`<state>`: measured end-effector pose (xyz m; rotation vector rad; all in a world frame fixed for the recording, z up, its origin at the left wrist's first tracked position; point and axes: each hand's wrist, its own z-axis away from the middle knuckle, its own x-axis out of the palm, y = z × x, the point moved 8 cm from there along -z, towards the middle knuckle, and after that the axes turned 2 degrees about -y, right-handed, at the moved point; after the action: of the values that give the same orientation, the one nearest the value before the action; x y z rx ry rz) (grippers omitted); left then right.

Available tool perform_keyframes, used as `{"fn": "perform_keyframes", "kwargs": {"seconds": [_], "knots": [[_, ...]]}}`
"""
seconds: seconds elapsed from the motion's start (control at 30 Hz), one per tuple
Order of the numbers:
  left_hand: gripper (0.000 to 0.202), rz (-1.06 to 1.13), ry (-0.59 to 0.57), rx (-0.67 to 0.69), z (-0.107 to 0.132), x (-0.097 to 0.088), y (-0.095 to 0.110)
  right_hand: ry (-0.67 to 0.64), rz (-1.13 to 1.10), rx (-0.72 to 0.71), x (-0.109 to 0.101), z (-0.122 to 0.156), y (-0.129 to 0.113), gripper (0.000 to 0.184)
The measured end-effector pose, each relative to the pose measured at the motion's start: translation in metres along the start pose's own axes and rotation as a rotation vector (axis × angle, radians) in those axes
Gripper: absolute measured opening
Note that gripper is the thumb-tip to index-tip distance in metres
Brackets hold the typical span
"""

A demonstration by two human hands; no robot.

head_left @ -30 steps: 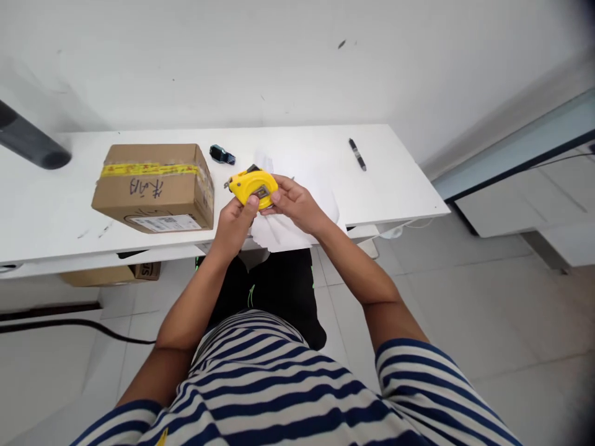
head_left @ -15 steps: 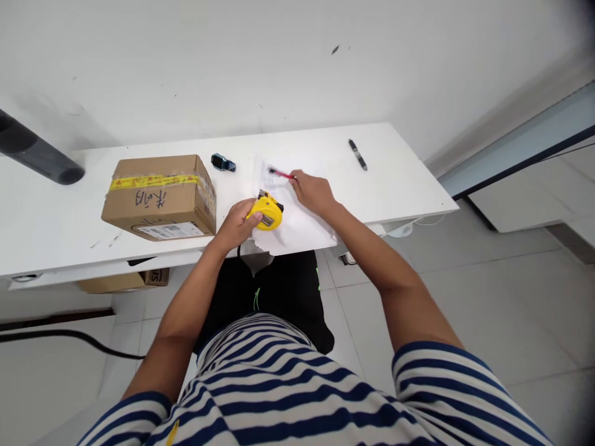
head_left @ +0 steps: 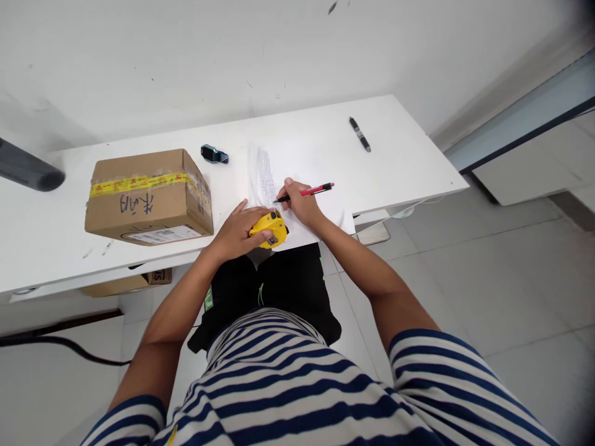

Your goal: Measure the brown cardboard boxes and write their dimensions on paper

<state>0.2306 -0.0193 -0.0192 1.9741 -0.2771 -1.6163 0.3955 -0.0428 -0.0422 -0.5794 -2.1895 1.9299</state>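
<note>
My left hand (head_left: 239, 232) is closed round a yellow tape measure (head_left: 274, 230) at the desk's front edge, its fingers lying on the paper's left side. A red and black pen (head_left: 312, 190) is gripped in my right hand (head_left: 301, 201), with its dark tip pointing down and left at the paper. Lines of handwriting cover the upper left part of the white paper (head_left: 266, 170). Whether the tip touches the sheet I cannot tell. The paper's lower part is partly hidden by my hands.
A taped cardboard box (head_left: 139, 198) stands left of my hands on the white desk (head_left: 400, 161). Behind it to the right lies a small dark watch-like object (head_left: 214, 154). A black pen (head_left: 359, 134) lies at the right. The wall (head_left: 279, 49) borders the desk's back.
My right hand has turned the pen so its dark tip points at the paper, closer to the tape measure. My left hand has moved lower and tilted the tape measure. The view has shifted slightly.
</note>
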Motion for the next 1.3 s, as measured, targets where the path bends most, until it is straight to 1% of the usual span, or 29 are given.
{"fn": "perform_keyframes", "kwargs": {"seconds": [0.1, 0.2, 0.3, 0.37, 0.47, 0.57, 0.73, 0.93, 1.03, 1.17, 1.3], "knots": [[0.059, -0.045, -0.016, -0.045, 0.008, 0.005, -0.007, 0.003, 0.118, 0.010, 0.000, 0.003, -0.005, 0.050], [0.060, -0.099, -0.024, -0.066, 0.018, 0.006, -0.012, -0.050, 0.202, 0.009, 0.004, 0.004, -0.006, 0.047], [0.061, -0.115, -0.047, -0.047, 0.026, 0.009, -0.015, -0.114, 0.263, 0.030, 0.009, 0.005, -0.003, 0.043], [0.062, -0.108, -0.048, -0.042, 0.028, 0.011, -0.016, -0.111, 0.296, 0.045, 0.009, 0.005, -0.002, 0.044], [0.061, -0.104, -0.035, -0.053, 0.028, 0.012, -0.018, -0.070, 0.329, 0.061, 0.007, 0.006, -0.003, 0.049], [0.061, -0.099, -0.028, -0.057, 0.027, 0.013, -0.018, -0.066, 0.342, 0.056, 0.008, 0.007, -0.004, 0.049], [0.061, -0.085, -0.030, -0.063, 0.027, 0.013, -0.019, -0.150, 0.324, 0.044, 0.012, 0.008, -0.002, 0.044], [0.061, -0.072, -0.014, -0.092, 0.027, 0.012, -0.021, -0.110, 0.319, 0.047, 0.010, 0.009, -0.001, 0.046], [0.061, -0.078, -0.006, -0.097, 0.026, 0.013, -0.020, -0.069, 0.314, 0.039, 0.007, 0.009, -0.003, 0.048], [0.060, -0.090, 0.003, -0.119, 0.026, 0.013, -0.019, -0.107, 0.292, 0.051, 0.009, 0.008, -0.002, 0.046], [0.059, -0.090, 0.022, -0.133, 0.026, 0.012, -0.019, -0.094, 0.293, 0.058, 0.008, 0.007, -0.001, 0.044]]}}
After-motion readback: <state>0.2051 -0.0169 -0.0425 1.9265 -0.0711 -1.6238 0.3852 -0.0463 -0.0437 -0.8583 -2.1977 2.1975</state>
